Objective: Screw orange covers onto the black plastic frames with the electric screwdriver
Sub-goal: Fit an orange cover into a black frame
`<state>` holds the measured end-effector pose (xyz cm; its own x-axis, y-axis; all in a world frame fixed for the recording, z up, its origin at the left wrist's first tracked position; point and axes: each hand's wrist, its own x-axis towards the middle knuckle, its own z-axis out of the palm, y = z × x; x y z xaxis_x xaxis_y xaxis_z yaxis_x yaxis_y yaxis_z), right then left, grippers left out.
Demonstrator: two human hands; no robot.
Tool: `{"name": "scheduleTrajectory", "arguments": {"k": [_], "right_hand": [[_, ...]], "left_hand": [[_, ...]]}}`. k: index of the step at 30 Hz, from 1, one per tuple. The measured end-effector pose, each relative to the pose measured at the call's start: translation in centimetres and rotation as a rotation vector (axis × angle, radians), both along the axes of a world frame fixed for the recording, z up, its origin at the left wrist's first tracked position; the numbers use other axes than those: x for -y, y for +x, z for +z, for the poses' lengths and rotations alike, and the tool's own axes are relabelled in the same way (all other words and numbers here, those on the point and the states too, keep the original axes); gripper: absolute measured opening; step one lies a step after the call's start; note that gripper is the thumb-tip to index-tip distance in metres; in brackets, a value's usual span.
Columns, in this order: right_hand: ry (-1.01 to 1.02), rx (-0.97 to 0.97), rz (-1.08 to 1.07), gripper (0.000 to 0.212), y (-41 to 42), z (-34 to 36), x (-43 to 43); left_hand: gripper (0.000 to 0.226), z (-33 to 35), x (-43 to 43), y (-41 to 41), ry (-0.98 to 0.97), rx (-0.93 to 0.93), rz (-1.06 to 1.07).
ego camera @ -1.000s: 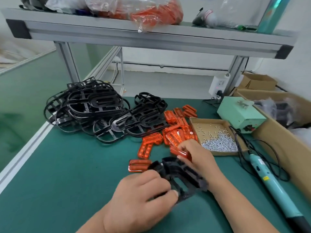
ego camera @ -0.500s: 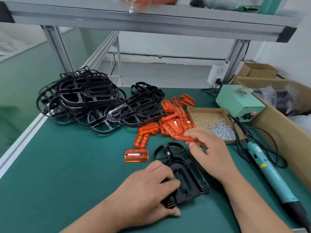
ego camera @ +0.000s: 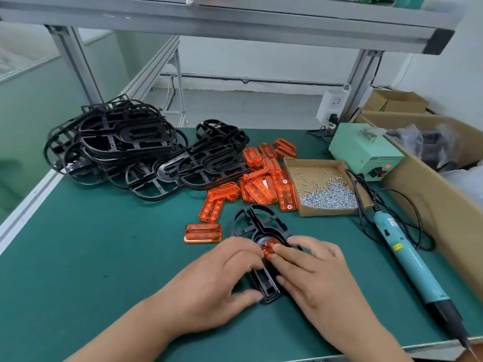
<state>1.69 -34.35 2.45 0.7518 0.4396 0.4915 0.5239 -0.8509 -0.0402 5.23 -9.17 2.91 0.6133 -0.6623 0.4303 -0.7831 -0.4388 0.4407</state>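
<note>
One black plastic frame lies flat on the green mat in front of me. An orange cover sits in the frame's middle recess, mostly hidden under my fingers. My left hand rests over the frame's left side, with its fingertips on the cover and its thumb at the frame's near end. My right hand presses on the cover from the right with straight fingers. The teal electric screwdriver lies on the mat to the right, untouched.
A heap of black frames fills the back left. Loose orange covers lie in the middle, and one orange cover lies alone. A cardboard tray of screws, a green power unit and a large carton stand on the right.
My right hand carried an orange cover from the pile down onto the frame. My left hand shifted from gripping the frame to resting over it, fingertips on the cover.
</note>
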Motion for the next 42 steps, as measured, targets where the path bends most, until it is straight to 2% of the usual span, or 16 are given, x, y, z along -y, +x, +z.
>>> {"name": "scheduleTrajectory", "arguments": {"k": [4,7,11,26,29,33,35,38,40,42], "right_hand": [[-0.027,-0.03,0.023,0.039,-0.4,-0.4,0.2],[-0.02,-0.037,0.015,0.04,-0.6,-0.6,0.0],[-0.039,-0.036,0.001,0.039,-0.7,-0.7,-0.3],[-0.031,-0.069,-0.07,0.034,-0.9,-0.2,-1.2],[0.061,-0.092,-0.059,0.031,-0.7,0.0,-1.1],[0.315,-0.195,-0.062,0.028,-0.6,0.3,-0.6],[0.361,-0.257,-0.185,0.037,-0.2,0.7,-0.4],[0.278,-0.421,-0.333,0.065,1.3,1.6,-0.8],[0.172,-0.512,-0.336,0.078,2.6,1.9,-1.1],[0.209,-0.584,-0.307,0.089,3.5,1.9,-1.2]], "left_hand": [[0.071,-0.1,-0.1,0.9,0.094,0.033,0.149],[0.082,-0.2,-0.1,1.5,0.136,-0.014,0.188],[0.078,-0.6,-0.3,1.6,0.1,-0.071,0.186],[0.054,-0.6,-0.2,1.8,0.08,-0.055,0.11],[0.054,-0.6,-0.2,1.7,0.09,-0.065,0.112],[0.047,-0.6,-0.4,1.6,0.059,-0.088,0.15],[0.048,-0.7,-0.5,1.6,0.023,-0.083,0.181],[0.061,-0.7,-0.2,1.7,0.019,-0.104,0.303],[0.069,-0.6,0.2,1.7,0.073,-0.112,0.38],[0.076,-0.6,0.4,1.7,0.124,-0.129,0.406]]}}
